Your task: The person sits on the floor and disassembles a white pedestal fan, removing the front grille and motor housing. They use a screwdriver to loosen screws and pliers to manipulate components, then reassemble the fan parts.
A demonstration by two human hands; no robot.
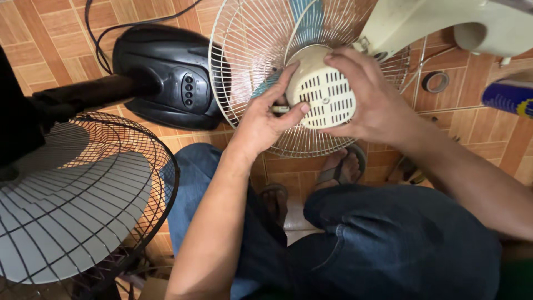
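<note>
Motor housing (325, 89), cream, vented end facing me, axis pointing up at cam thru wire guard (244, 50); my L hand (266, 119) + R hand (372, 100) both gripping it.

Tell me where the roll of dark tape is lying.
In the head view, the roll of dark tape lies flat on the terracotta tile floor at upper right, just beyond the white wire fan guard, left of the blue spray can.
</note>
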